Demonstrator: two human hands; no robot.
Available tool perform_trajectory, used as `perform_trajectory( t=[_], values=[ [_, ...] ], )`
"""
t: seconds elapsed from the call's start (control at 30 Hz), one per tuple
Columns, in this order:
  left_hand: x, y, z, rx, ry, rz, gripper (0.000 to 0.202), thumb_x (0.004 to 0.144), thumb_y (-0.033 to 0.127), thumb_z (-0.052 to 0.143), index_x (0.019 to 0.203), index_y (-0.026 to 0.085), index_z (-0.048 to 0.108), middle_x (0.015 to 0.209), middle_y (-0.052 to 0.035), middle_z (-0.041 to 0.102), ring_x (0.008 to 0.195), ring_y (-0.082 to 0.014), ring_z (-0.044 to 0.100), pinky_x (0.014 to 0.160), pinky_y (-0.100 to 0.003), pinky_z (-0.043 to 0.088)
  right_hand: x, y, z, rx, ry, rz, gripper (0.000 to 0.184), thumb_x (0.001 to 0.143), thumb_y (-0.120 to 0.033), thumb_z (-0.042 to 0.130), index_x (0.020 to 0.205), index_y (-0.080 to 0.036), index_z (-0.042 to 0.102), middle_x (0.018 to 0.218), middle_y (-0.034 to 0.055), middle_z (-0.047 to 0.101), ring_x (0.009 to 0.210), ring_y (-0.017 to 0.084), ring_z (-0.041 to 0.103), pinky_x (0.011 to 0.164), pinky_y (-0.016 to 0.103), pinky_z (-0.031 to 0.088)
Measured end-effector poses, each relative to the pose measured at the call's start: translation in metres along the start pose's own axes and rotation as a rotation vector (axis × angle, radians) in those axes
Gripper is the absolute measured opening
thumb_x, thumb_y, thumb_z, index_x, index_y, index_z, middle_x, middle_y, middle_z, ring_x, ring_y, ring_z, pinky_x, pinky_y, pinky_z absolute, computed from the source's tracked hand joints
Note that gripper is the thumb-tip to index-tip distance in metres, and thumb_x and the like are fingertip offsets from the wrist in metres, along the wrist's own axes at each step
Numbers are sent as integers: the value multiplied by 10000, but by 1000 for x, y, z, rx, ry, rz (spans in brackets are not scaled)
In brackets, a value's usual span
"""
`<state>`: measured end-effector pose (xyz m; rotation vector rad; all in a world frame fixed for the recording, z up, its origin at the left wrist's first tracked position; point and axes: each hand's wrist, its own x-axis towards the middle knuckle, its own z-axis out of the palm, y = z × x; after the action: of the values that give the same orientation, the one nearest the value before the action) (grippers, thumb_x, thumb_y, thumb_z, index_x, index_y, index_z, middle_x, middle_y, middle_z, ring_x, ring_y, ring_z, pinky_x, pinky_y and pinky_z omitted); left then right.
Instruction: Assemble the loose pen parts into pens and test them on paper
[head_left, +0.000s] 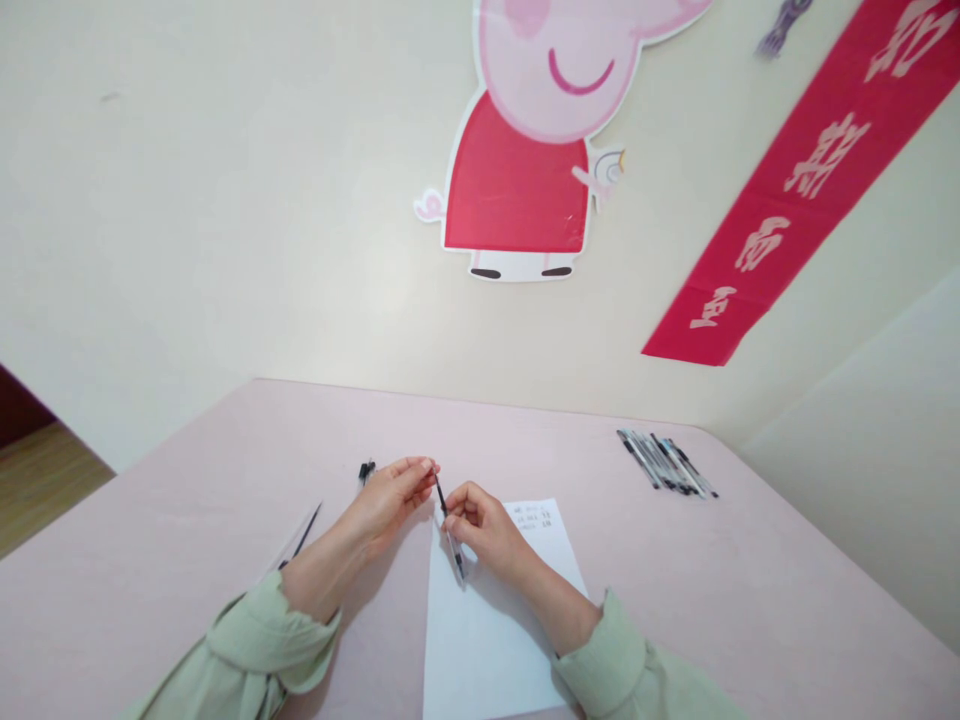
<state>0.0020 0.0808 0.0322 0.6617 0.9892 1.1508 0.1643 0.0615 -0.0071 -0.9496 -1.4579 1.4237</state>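
My right hand point(486, 528) is closed around a slim pen point(451, 535) that runs from near my left fingertips down over a white sheet of paper point(487, 620). My left hand point(394, 495) pinches its fingers together at the pen's upper end; what it holds there is too small to name. A small black pen cap point(366, 470) lies on the pink table point(187, 540) just left of my left hand. The paper bears a few lines of writing near its top right corner. Both arms wear pale green sleeves.
A row of several pens point(666, 463) lies at the table's far right. A thin pen refill point(304, 533) rests on the table by my left forearm. The wall behind carries a pink cartoon pig cutout point(525, 170) and a red banner point(795, 180).
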Motion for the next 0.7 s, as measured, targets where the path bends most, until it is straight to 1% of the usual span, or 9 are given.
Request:
perform_trajectory(
  t=[0.1, 0.2, 0.3, 0.47, 0.7],
  values=[
    [-3, 1, 1, 106, -10, 47, 282, 603, 357, 809, 749, 150, 685, 801, -19, 660, 750, -120, 581, 697, -219, 448, 0, -1, 0, -8, 7, -1, 134, 688, -129, 575, 803, -189, 540, 640, -51, 546, 573, 95, 501, 560, 233, 371],
    [-6, 1, 3, 241, -15, 95, 259, 616, 365, 772, 727, 152, 675, 788, -25, 657, 766, -143, 580, 733, -250, 446, 0, -2, 0, -17, 16, -2, 136, 684, -119, 568, 796, -190, 540, 637, -52, 537, 574, 96, 498, 560, 233, 374],
    [-7, -1, 4, 315, -43, 107, 245, 629, 378, 736, 704, 156, 663, 769, -24, 651, 755, -153, 576, 737, -265, 442, 0, -3, 0, -22, 23, -12, 131, 687, -114, 561, 790, -192, 538, 639, -50, 534, 581, 99, 503, 564, 233, 378],
    [-3, -8, 3, 319, -65, 124, 282, 631, 413, 726, 720, 153, 662, 736, -11, 628, 707, -145, 556, 702, -263, 434, -1, -1, 0, -33, 37, -39, 122, 701, -119, 562, 792, -196, 542, 658, -48, 530, 596, 102, 505, 580, 238, 379],
    [-2, -16, 5, 338, -75, 183, 252, 652, 402, 709, 649, 161, 635, 634, 15, 577, 621, -127, 514, 634, -247, 419, -2, 3, -2, -71, 62, -63, 122, 717, -121, 563, 812, -197, 561, 699, -37, 538, 628, 106, 499, 597, 242, 379]
  ],
)
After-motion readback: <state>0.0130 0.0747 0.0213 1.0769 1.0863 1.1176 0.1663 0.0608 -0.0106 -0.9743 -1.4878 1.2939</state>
